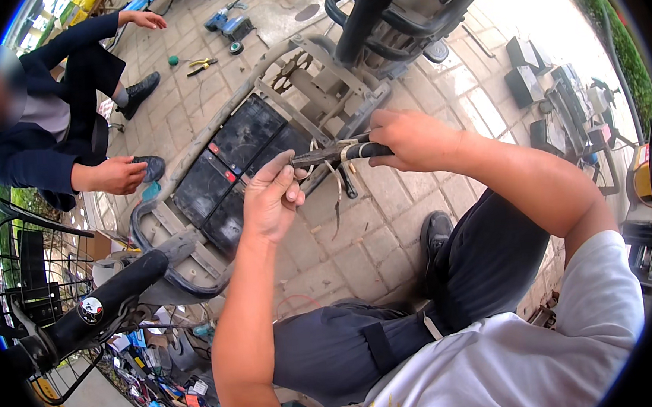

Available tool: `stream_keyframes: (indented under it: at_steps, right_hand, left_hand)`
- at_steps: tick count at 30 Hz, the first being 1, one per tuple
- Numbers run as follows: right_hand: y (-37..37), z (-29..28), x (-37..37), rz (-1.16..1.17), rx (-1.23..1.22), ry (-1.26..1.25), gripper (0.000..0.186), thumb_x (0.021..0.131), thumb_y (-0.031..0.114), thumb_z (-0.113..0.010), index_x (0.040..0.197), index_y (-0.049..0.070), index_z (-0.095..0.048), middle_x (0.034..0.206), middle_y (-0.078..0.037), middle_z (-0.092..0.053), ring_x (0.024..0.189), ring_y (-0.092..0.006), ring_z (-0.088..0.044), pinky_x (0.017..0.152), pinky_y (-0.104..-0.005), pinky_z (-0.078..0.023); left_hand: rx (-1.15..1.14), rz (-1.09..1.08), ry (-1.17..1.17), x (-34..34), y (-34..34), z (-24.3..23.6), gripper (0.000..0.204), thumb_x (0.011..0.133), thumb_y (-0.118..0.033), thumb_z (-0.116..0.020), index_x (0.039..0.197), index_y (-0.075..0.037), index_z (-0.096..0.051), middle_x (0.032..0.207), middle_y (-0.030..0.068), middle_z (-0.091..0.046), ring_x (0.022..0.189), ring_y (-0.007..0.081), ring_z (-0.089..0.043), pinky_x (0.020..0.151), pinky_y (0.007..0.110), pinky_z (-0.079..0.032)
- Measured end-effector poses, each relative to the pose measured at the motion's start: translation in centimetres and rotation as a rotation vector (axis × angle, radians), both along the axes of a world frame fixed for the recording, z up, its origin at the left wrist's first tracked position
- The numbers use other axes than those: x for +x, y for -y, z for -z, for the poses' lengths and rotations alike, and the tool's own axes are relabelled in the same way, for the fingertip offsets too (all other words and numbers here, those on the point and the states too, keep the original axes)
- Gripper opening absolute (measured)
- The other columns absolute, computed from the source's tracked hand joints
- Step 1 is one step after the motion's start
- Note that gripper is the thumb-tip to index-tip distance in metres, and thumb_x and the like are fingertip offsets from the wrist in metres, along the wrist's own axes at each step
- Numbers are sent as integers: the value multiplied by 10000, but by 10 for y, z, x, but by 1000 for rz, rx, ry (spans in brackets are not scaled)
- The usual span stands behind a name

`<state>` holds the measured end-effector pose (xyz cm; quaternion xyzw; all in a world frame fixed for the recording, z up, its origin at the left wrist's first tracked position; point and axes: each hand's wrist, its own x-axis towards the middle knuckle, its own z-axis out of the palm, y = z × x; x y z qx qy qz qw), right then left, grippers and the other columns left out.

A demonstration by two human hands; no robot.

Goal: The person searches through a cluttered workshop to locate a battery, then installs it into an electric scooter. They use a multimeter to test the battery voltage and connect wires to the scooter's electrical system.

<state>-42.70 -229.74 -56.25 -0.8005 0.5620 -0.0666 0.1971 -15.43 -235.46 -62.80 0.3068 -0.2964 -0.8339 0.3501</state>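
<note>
Pliers (323,156), or something that looks a lot like them, one pair, up in mid-air between the two hands and above the paving (396,251), right by the edge of a bike-type frame (368,105). So, hands: two bare ones working. The right hand (412,140) has its fingers curled firmly round the dark handles, which sit close together. On the left hand (273,195), thumb and index finger are pressed together right at the tool's tip, other fingers loosely bent; can't tell if anything small is pinched in there. At least one pale wire (339,203) dangles below the tool.

Count of the rest: a bunch of black battery blocks (243,134) packed in the frame (seams are too murky to number them), two red bits on top, one toothed sprocket (288,71). On the ground past it, one blue drill (229,23), one green ball-like thing (173,60) and one yellow-handled hand tool (202,65). Another person (44,112) sits on the left, two hands showing, both empty with fingers relaxed and slightly apart.
</note>
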Motion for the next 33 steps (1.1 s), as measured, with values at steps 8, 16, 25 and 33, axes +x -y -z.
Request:
stream_keyframes:
  at_steps: [8,16,25,33]
  right_hand:
    - [3,4,-5,-36,-12,41,283,826,308,-679,862,30,-642,919,-144,-551,897,-343,-579,789,-435,-473]
    - [3,5,-7,-47,-62,17,270,824,300,-681,850,36,-629,935,-137,-543,910,-333,-576,788,-433,-467]
    - [1,2,-5,-42,-48,-5,283,834,318,-669,849,37,-634,895,-151,-557,831,-347,-594,747,-442,-481]
    - [-10,-7,1,-14,-47,-59,290,844,329,-658,858,40,-649,881,-155,-569,817,-355,-602,730,-440,-492]
  left_hand:
    - [13,36,-45,0,1,1,254,940,-70,-556,1179,-105,-636,877,61,-628,586,54,-466,564,226,-436]
    - [30,52,-79,-2,3,2,243,955,-84,-533,1177,-98,-632,862,46,-609,591,53,-465,567,221,-437]
    - [23,44,-93,-2,4,0,222,954,-85,-537,1153,-92,-634,856,52,-609,603,65,-491,576,226,-450]
    - [-360,-106,467,-16,-9,-34,144,927,-139,-599,966,-3,-620,765,51,-609,603,105,-553,559,251,-478]
